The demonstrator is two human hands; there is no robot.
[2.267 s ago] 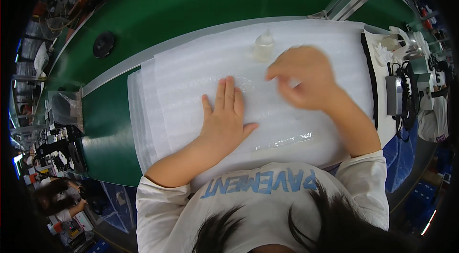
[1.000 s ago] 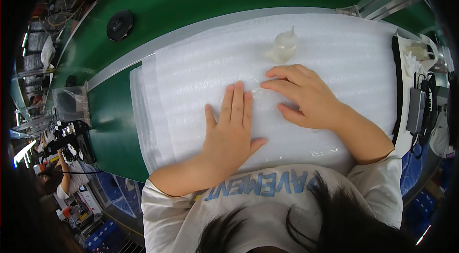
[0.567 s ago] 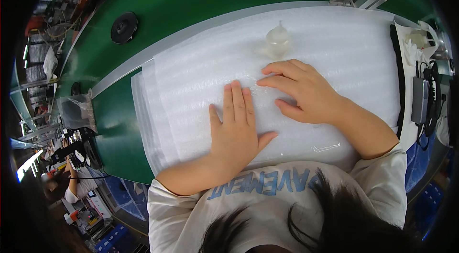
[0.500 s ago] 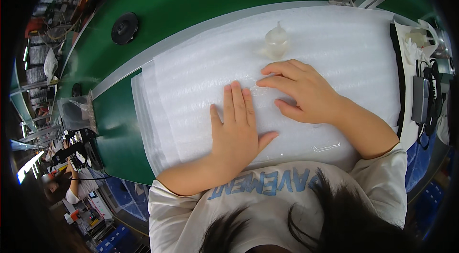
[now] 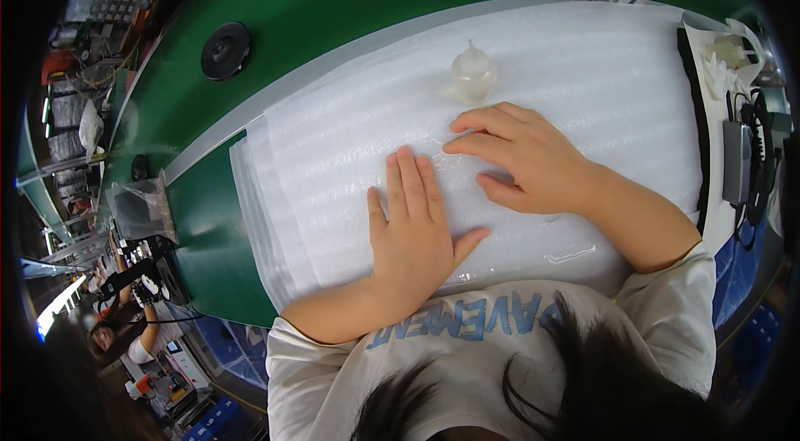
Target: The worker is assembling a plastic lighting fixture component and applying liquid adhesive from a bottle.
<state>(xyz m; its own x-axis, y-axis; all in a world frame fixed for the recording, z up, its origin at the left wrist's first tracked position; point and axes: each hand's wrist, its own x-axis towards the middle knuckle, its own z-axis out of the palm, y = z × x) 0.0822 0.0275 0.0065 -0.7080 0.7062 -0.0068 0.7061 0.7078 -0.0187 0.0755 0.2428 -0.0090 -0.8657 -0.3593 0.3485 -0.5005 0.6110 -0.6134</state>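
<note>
Since the earliest frame, settling the right hand (image 5: 533,159) out of its motion blur and poising its fingertips beside a clear glinting patch (image 5: 435,143), possibly film. From the head view: resting the left hand (image 5: 410,233) palm down on the white foam sheet (image 5: 600,66), spread over the green desk (image 5: 200,224) under both hands. Keeping the left grip splayed wide, grasping nothing; keeping the right grip loosely curved, thumb parted from fingers, pinching nothing visible, leaving contact with the patch impossible to tell. Possibly risking creasing or smearing that patch by dragging fingertips across it; perhaps risking tipping the squeeze bottle (image 5: 473,78), standing just beyond the right fingers, by lifting that hand carelessly. Showing blue lettering (image 5: 477,322), upside down, across the pale shirt (image 5: 467,366); revealing no readable brand or label on bottle, patch or sheet.
</note>
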